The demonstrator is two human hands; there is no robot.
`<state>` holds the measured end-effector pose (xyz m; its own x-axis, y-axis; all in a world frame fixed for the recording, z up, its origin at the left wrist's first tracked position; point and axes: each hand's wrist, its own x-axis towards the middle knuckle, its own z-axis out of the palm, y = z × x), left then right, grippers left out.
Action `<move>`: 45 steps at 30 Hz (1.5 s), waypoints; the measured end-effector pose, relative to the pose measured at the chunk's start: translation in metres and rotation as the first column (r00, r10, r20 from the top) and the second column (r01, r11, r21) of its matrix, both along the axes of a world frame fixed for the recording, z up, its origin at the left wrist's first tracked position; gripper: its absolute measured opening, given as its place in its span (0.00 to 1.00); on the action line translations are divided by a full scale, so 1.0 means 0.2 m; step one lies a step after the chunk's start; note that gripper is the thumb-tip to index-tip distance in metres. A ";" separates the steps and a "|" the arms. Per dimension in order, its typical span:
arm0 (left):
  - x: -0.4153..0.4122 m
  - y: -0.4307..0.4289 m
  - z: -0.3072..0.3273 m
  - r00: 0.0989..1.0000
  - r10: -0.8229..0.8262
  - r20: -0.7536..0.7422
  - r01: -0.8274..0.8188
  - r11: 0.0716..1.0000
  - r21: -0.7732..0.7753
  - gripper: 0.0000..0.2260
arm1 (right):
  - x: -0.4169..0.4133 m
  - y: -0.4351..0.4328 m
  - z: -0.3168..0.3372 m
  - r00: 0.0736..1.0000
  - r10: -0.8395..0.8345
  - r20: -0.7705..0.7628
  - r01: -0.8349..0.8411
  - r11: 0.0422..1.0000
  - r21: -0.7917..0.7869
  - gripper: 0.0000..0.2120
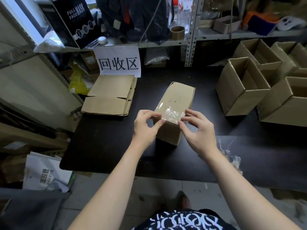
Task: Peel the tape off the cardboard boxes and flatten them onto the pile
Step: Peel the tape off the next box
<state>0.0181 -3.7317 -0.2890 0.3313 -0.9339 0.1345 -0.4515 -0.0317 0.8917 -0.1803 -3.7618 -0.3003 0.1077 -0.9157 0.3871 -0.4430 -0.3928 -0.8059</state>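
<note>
— Where is the cardboard box (178, 98)?

— Closed, on the black worktop (103, 143), its near end between the two hands and its far end pointing away from them. A patch of clear tape (171, 113) wraps over the near top edge.

— And the left hand (145, 126)?

— Its fingers are curled. The thumb and forefinger pinch at the left end of the tape, right at the box's near top edge.

— The right hand (198, 130)?

— Also curled. It holds the near right corner of the box, with the forefinger on top at the tape's right end and the thumb on the near face. Whether it has any tape lifted I cannot tell.

— What lies around them?

— Ahead and to the left of the left hand is the pile of flattened boxes (109, 95), with a paper sign (118, 61) hanging behind it. Ahead and to the right of the right hand stand several open boxes (240, 87), touching one another. Near the right forearm, on the worktop's edge, lie crumpled tape scraps (230, 156).
</note>
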 end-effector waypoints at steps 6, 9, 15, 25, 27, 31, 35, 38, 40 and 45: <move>-0.05 0.03 0.00 0.993 0.093 -0.067 -0.095 0.995 -0.026 0.09 | -0.02 0.01 -0.01 1.000 0.000 -0.031 -0.001 0.999 -0.038 0.09; -0.07 0.03 0.00 0.995 0.091 -0.049 -0.093 0.995 -0.035 0.10 | -0.03 0.00 -0.01 0.998 -0.041 -0.040 0.039 0.998 -0.051 0.09; -0.13 0.03 0.02 0.995 0.099 -0.019 -0.099 0.995 -0.007 0.08 | -0.06 0.00 0.00 0.995 -0.104 -0.010 0.103 0.991 -0.083 0.11; -0.12 -0.03 0.09 0.981 0.153 -0.117 -0.127 0.971 0.202 0.04 | -0.06 0.01 0.01 0.998 -0.053 -0.029 0.051 0.996 -0.078 0.12; -0.11 -0.03 0.10 0.993 0.098 -0.072 -0.080 0.972 0.219 0.05 | -0.05 0.00 0.01 0.998 -0.039 -0.058 0.035 0.997 -0.068 0.13; -0.16 0.02 0.08 0.998 0.057 -0.040 -0.050 0.986 0.162 0.03 | -0.03 -0.01 -0.01 0.993 -0.056 -0.108 0.051 0.997 -0.050 0.15; -0.19 0.05 0.06 0.998 0.047 -0.047 -0.045 0.999 0.030 0.02 | -0.01 -0.03 -0.01 0.977 -0.096 -0.189 0.064 0.984 -0.169 0.14; -0.17 0.05 0.07 0.995 -0.094 -0.036 0.094 0.996 0.004 0.02 | 0.02 -0.04 0.02 0.986 -0.009 -0.165 -0.024 0.981 -0.195 0.19; -0.14 0.04 0.08 0.977 -0.210 0.044 0.210 0.978 -0.008 0.03 | 0.02 -0.03 0.03 0.993 0.042 -0.113 -0.061 0.984 -0.168 0.20; -0.04 -0.01 0.10 0.880 -0.381 0.284 0.401 0.916 -0.014 0.07 | 0.01 -0.02 0.05 0.992 0.115 -0.049 -0.119 0.990 -0.075 0.17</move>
<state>0.0092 -3.7342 -0.2695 -0.1176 -0.9646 0.2362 -0.6373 0.2557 0.7270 -0.1786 -3.7654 -0.2909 0.2310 -0.8631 0.4492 -0.4248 -0.5048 -0.7515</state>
